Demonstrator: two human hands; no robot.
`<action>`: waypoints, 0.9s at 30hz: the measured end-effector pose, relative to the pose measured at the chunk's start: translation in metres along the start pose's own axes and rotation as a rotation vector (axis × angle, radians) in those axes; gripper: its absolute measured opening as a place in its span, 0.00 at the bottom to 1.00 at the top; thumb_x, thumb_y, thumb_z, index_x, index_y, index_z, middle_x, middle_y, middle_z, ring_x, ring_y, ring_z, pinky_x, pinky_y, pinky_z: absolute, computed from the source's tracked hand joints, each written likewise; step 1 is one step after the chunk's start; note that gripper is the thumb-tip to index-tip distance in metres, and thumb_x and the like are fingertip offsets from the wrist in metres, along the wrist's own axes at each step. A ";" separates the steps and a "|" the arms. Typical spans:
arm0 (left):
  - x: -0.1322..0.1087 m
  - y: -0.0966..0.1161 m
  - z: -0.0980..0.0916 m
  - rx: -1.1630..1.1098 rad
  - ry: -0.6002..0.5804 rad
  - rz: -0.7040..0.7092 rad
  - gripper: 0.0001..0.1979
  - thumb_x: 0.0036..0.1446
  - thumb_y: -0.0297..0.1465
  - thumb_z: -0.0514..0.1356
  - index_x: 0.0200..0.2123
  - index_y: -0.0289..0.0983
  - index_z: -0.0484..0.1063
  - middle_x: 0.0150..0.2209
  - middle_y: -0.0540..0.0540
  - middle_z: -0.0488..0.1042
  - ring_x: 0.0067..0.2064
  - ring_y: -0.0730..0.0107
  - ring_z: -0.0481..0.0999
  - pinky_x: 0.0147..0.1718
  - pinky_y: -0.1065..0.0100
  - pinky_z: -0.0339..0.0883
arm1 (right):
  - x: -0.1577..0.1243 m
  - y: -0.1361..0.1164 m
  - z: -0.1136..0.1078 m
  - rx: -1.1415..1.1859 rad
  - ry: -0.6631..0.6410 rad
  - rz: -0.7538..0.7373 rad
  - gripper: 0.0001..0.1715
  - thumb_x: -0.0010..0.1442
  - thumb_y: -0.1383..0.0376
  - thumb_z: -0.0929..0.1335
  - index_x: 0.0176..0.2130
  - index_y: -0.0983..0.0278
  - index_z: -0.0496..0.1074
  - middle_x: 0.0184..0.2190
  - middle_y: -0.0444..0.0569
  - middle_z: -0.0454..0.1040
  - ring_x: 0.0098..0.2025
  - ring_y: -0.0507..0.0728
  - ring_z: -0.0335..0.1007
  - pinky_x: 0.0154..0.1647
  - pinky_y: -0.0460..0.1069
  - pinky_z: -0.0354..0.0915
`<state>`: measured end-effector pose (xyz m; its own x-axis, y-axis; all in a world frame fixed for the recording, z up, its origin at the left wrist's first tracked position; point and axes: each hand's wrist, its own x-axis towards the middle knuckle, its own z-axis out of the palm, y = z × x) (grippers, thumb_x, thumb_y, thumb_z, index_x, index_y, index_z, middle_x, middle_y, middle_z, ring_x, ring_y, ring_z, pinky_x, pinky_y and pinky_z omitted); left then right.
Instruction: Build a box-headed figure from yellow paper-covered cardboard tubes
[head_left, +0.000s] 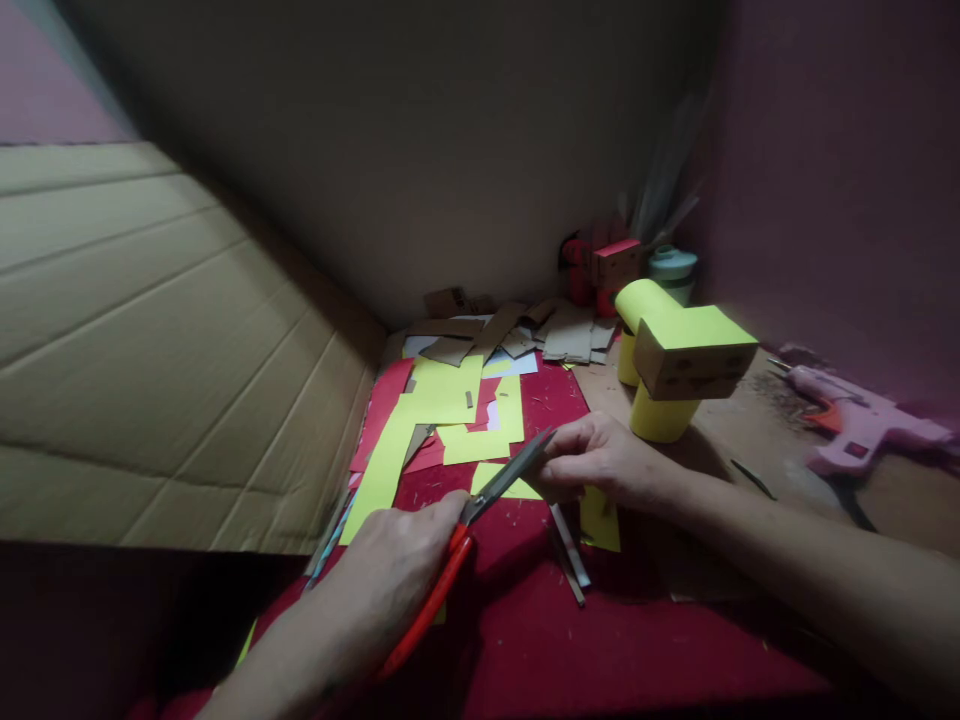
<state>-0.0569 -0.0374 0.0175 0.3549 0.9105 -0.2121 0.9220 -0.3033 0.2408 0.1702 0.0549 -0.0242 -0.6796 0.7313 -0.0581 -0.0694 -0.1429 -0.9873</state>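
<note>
My left hand (pixel 401 550) is closed around the red handles of a pair of scissors (pixel 491 490). The blades point up and to the right, their tips close to the fingers of my right hand (pixel 600 460). Those fingers pinch a small brown piece that looks like cardboard (pixel 553 488), mostly covered by the hand. Under the right hand lies a yellow paper strip (pixel 602 525), and thin narrow strips (pixel 570 550) rest beside it on the red cloth (pixel 517 640).
Yellow paper sheets (pixel 382 470) and cardboard scraps (pixel 570 332) spread toward the back. A yellow paper-and-cardboard figure (pixel 697 362) stands at right, near a pink glue gun (pixel 862 410). Behind are a red-topped figure (pixel 619 262) and a lidded container (pixel 673 265). A large cardboard panel (pixel 187 380) bounds the left.
</note>
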 end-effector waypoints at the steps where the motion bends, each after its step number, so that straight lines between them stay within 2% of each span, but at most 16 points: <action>1: 0.000 0.000 0.000 0.047 -0.041 -0.019 0.18 0.61 0.27 0.43 0.47 0.36 0.69 0.27 0.46 0.74 0.23 0.66 0.68 0.25 0.66 0.58 | 0.000 0.000 0.000 0.002 -0.004 -0.003 0.05 0.47 0.68 0.70 0.25 0.69 0.77 0.16 0.41 0.65 0.20 0.48 0.57 0.23 0.47 0.53; 3: 0.000 -0.001 0.000 0.126 -0.089 -0.043 0.19 0.61 0.26 0.42 0.49 0.37 0.67 0.27 0.45 0.73 0.24 0.66 0.66 0.25 0.66 0.56 | -0.001 0.000 0.000 0.006 -0.008 -0.007 0.05 0.47 0.68 0.70 0.25 0.68 0.77 0.16 0.41 0.66 0.20 0.48 0.57 0.23 0.47 0.53; 7: -0.002 -0.008 0.004 0.099 -0.057 -0.047 0.16 0.61 0.28 0.44 0.45 0.37 0.69 0.24 0.48 0.70 0.22 0.69 0.62 0.24 0.67 0.52 | -0.001 -0.001 0.000 0.004 0.007 0.008 0.07 0.47 0.68 0.71 0.19 0.66 0.75 0.15 0.41 0.66 0.19 0.47 0.57 0.22 0.46 0.53; 9: 0.000 -0.013 0.008 -0.069 0.014 -0.051 0.12 0.60 0.29 0.49 0.41 0.38 0.70 0.24 0.49 0.69 0.22 0.70 0.62 0.25 0.68 0.53 | 0.000 0.000 0.000 0.014 0.023 0.026 0.06 0.46 0.67 0.72 0.21 0.66 0.76 0.15 0.42 0.69 0.19 0.47 0.59 0.22 0.45 0.54; 11: 0.004 -0.017 0.013 -0.341 0.127 -0.079 0.08 0.58 0.30 0.54 0.40 0.39 0.71 0.24 0.50 0.70 0.23 0.70 0.64 0.25 0.69 0.55 | 0.000 0.002 -0.001 0.037 0.036 0.033 0.05 0.46 0.66 0.73 0.26 0.67 0.80 0.18 0.43 0.72 0.20 0.47 0.62 0.23 0.45 0.57; 13: 0.012 -0.017 0.016 -0.593 0.230 -0.126 0.10 0.59 0.34 0.55 0.42 0.38 0.71 0.25 0.49 0.70 0.24 0.70 0.66 0.24 0.70 0.58 | 0.000 0.004 -0.001 0.048 0.050 0.019 0.08 0.47 0.65 0.74 0.30 0.67 0.81 0.20 0.44 0.74 0.22 0.48 0.64 0.24 0.45 0.59; 16: 0.022 -0.008 0.014 -0.767 0.309 -0.178 0.16 0.64 0.40 0.50 0.46 0.36 0.68 0.26 0.47 0.71 0.24 0.70 0.68 0.22 0.70 0.61 | -0.001 0.005 -0.001 0.044 0.054 -0.047 0.06 0.49 0.65 0.74 0.29 0.66 0.81 0.19 0.43 0.73 0.21 0.47 0.63 0.23 0.44 0.58; 19: 0.031 0.006 0.008 -0.881 0.378 -0.164 0.21 0.58 0.40 0.59 0.52 0.36 0.64 0.31 0.47 0.73 0.26 0.73 0.70 0.27 0.69 0.65 | -0.001 0.006 0.000 0.030 0.059 -0.093 0.05 0.51 0.64 0.74 0.29 0.64 0.81 0.20 0.43 0.74 0.22 0.46 0.63 0.24 0.43 0.59; 23: 0.044 0.024 0.006 -1.195 0.466 -0.089 0.29 0.49 0.35 0.68 0.52 0.37 0.63 0.35 0.50 0.73 0.22 0.78 0.67 0.25 0.70 0.64 | -0.001 0.008 0.000 0.010 0.085 -0.136 0.08 0.51 0.61 0.74 0.31 0.63 0.81 0.25 0.46 0.78 0.27 0.50 0.69 0.31 0.47 0.65; 27: 0.056 0.037 0.009 -1.212 0.464 -0.035 0.28 0.47 0.32 0.70 0.51 0.37 0.64 0.33 0.52 0.72 0.25 0.79 0.69 0.27 0.72 0.65 | -0.001 0.008 0.001 0.020 0.030 -0.199 0.09 0.53 0.60 0.73 0.33 0.62 0.81 0.30 0.47 0.80 0.34 0.53 0.74 0.41 0.50 0.68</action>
<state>-0.0014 0.0000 0.0062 0.0226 0.9984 0.0514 0.1166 -0.0536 0.9917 0.1694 0.0520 -0.0317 -0.6291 0.7657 0.1336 -0.2153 -0.0065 -0.9765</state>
